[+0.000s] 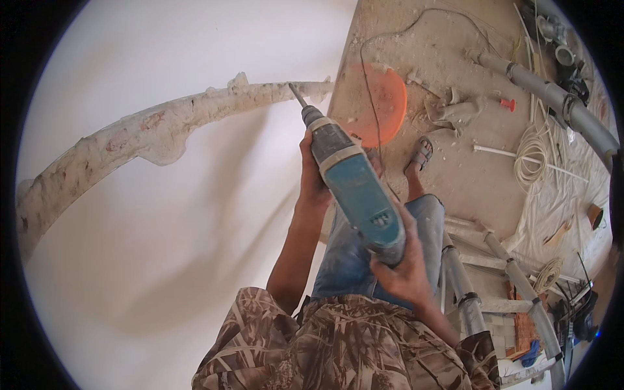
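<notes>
A blue and grey rotary hammer [361, 195] slants across the middle of the view, worn and dusty. My left hand [313, 174] is closed around its front part, behind the chuck. At the rear end my right hand [406, 263] is wrapped round the handle, slightly blurred. The steel chisel bit [298, 95] points up and to the left, its tip at the rough channel [175, 120] cut in the white wall [195, 45]. Whether the tip presses into the channel I cannot tell. Broken plaster edges and reddish patches show along the channel.
Below lies a dusty floor [448, 52] with an orange basin [385, 107], a power cable [368, 75] and rubble. A metal ladder [465, 286] stands at the lower right. Grey pipe [543, 91], coiled white cable [532, 159] and plastic sheeting [552, 201] lie to the right.
</notes>
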Demonstrator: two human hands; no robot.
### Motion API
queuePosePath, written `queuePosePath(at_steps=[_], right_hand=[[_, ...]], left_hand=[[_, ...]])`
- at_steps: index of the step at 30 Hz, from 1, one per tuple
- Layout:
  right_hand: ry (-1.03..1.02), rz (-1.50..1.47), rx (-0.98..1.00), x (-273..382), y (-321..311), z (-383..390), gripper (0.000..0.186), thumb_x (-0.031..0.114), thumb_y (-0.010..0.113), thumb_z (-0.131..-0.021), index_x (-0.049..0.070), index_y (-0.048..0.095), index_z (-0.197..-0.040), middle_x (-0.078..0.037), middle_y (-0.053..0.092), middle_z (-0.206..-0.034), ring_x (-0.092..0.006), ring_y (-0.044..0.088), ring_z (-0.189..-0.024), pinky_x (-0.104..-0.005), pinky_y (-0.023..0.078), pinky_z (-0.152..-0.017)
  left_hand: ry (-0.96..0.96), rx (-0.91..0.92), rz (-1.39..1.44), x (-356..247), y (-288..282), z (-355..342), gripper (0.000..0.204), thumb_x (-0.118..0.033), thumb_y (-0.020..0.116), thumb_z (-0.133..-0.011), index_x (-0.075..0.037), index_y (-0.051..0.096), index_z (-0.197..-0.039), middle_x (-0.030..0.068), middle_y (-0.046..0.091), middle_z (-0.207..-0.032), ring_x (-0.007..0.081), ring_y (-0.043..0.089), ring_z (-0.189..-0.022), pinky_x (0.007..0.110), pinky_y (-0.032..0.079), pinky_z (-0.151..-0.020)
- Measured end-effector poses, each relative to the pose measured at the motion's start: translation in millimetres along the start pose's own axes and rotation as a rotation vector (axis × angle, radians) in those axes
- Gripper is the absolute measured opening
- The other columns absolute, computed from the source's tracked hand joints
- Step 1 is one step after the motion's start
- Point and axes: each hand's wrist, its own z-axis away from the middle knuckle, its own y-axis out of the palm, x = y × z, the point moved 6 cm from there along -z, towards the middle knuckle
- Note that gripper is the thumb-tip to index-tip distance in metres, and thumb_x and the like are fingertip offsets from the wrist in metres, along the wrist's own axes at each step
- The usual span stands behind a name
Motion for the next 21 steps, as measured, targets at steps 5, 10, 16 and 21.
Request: queuePosePath(at_steps=[5,10,16,21], right_hand=[[0.129,-0.129,-0.008,34,-42,4,0.093,0.000,0.059,-0.063,-0.003,0.032,-0.153,-0.022,0.054,-0.140,-0.0269,0.051,-0.132,-0.0375,0.037,-0.111],[0.269,-0.249,-0.186,65,-71,4,0.096,0.000,0.061,-0.056,-0.005,0.036,-0.148,-0.020,0.055,-0.133,-0.0297,0.054,-0.125,-0.0378,0.041,-0.106],[0.297,-0.018,-0.133,96,-88,-28,0.084,0.005,0.070,-0.054,-0.007,0.044,-0.133,-0.021,0.065,-0.102,-0.0288,0.066,-0.084,-0.0384,0.054,-0.073],[0.253,-0.013,-0.109,120,-83,-65,0.094,0.006,0.070,-0.052,-0.007,0.039,-0.140,-0.019,0.064,-0.103,-0.0232,0.063,-0.080,-0.0316,0.052,-0.071]], left_hand=[[-0.078,-0.030,0.214,16,7,13,0.062,-0.061,0.057,-0.095,-0.010,0.056,-0.131,0.0081,0.066,-0.122,0.0242,0.063,-0.117,0.040,0.051,-0.103],[-0.100,-0.048,0.164,10,40,20,0.073,-0.064,0.053,-0.096,-0.003,0.051,-0.137,0.0104,0.061,-0.130,0.0240,0.059,-0.121,0.042,0.048,-0.105],[-0.067,0.024,0.224,2,58,8,0.073,-0.062,0.051,-0.098,-0.003,0.048,-0.140,0.0098,0.058,-0.133,0.0225,0.057,-0.123,0.040,0.046,-0.106],[-0.011,0.025,0.250,-17,69,-14,0.064,-0.060,0.051,-0.099,-0.008,0.052,-0.137,0.0076,0.060,-0.130,0.0227,0.057,-0.122,0.040,0.047,-0.106]])
